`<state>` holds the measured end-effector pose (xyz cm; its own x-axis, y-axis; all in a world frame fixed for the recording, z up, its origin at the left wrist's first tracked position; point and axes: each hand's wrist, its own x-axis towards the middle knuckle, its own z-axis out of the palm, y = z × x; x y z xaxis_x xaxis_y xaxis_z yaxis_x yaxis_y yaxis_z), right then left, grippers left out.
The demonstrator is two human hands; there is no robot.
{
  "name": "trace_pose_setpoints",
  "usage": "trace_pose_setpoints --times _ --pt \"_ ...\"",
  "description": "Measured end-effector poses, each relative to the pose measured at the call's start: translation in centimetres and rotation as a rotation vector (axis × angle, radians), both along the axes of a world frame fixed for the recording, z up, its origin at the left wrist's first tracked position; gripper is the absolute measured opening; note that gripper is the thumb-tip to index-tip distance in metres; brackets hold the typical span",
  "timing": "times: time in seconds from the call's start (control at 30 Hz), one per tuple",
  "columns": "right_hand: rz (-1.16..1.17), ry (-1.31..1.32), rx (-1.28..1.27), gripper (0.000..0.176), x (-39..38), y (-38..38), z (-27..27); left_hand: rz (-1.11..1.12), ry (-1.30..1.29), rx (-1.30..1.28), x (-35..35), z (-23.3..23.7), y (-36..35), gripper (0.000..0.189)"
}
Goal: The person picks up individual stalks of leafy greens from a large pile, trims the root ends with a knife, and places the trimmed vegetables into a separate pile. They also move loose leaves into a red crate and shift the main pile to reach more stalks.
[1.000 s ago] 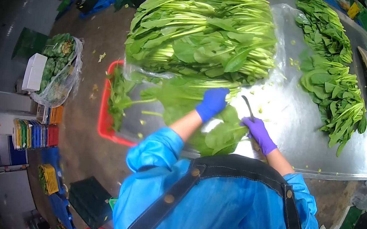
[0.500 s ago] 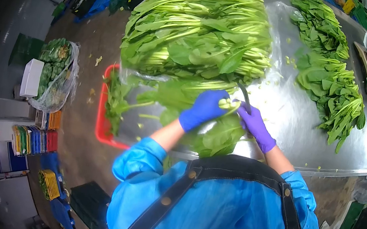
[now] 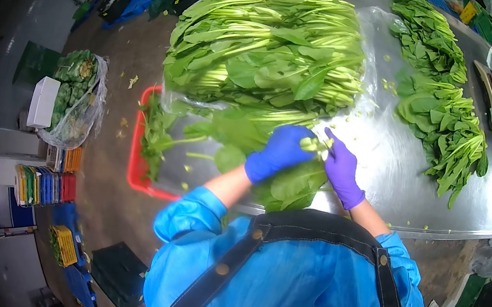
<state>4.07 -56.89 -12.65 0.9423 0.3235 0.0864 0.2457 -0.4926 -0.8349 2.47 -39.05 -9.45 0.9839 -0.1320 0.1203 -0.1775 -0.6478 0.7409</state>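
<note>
My left hand (image 3: 289, 151), in a blue glove, is closed around a bunch of leafy greens (image 3: 292, 186). The pale cut stem ends (image 3: 316, 144) stick out toward the right, and broad leaves hang down below the fist. My right hand (image 3: 341, 173), in a purple glove, is at these stem ends with its fingers bent. A slim dark knife showed in this hand a moment ago; now it is mostly hidden by the fingers. Just beyond my hands lies a large heap of the same greens (image 3: 270, 47), stems mostly pointing right.
The metal table (image 3: 377, 188) carries scattered stem trimmings. Bunched greens (image 3: 445, 128) lie in a row along its right side. A red crate (image 3: 135, 161) with loose leaves stands at the left table edge. Plastic film (image 3: 374, 51) lies beside the heap.
My left hand has shifted slightly right with the bunch. My right hand has turned more upright at the stem ends, and the dark knife that stuck up from it is largely out of sight.
</note>
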Motion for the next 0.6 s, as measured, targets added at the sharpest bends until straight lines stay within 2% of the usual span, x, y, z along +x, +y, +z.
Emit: trace_pose_setpoints --times 0.07,0.1,0.17,0.23,0.27,0.3,0.33,0.37,0.4,0.43,0.5,0.57,0.6 --pt "-0.011 0.018 -0.048 0.052 -0.2 -0.2 -0.8 0.0 0.084 -0.077 -0.2 1.1 0.1 0.031" --pt "-0.01 -0.049 0.003 0.052 -0.2 -0.7 -2.8 0.002 0.169 -0.156 -0.4 1.9 0.3 0.032" --pt "-0.004 -0.125 0.056 0.053 0.1 -2.3 -5.9 0.054 0.182 -0.244 -0.4 4.1 1.3 0.032" --pt "-0.016 0.082 -0.126 0.043 0.3 -4.6 -8.2 0.148 0.196 -0.346 -0.4 6.0 3.3 0.031" --pt "-0.007 0.083 -0.128 0.043 0.7 -5.3 -8.0 0.193 0.198 -0.362 -0.2 6.8 4.7 0.031" --pt "0.002 0.136 -0.168 0.039 1.0 -6.0 -6.9 0.172 0.282 -0.504 -0.1 9.0 6.3 0.033" --pt "0.01 0.192 -0.207 0.035 1.2 -6.5 -5.8 0.19 0.24 -0.645 -0.3 9.8 7.9 0.036" --pt "-0.051 0.27 -0.108 0.031 1.6 -6.7 -4.7 0.175 0.164 -0.738 -0.4 11.0 9.4 0.035" --pt "-0.073 0.245 -0.177 0.03 2.5 -7.1 -4.3 0.143 0.079 -0.827 -0.2 11.4 11.3 0.038" --pt "-0.094 0.219 -0.244 0.029 3.3 -7.8 -4.1 0.171 0.015 -1.021 -0.3 11.5 12.4 0.042" --pt "0.13 0.091 -0.623 0.025 4.5 -9.4 -2.5 0.19 0.021 -1.3 0.5 11.8 14.2 0.042" --pt "0.189 0.175 -0.634 0.022 5.2 -9.8 1.1 0.319 -0.001 -1.37 1.7 11.9 13.7 0.037" --pt "0.199 0.451 -0.324 0.023 5.4 -9.3 4.3 0.376 0.055 -1.434 2.2 11.6 13.5 0.033"
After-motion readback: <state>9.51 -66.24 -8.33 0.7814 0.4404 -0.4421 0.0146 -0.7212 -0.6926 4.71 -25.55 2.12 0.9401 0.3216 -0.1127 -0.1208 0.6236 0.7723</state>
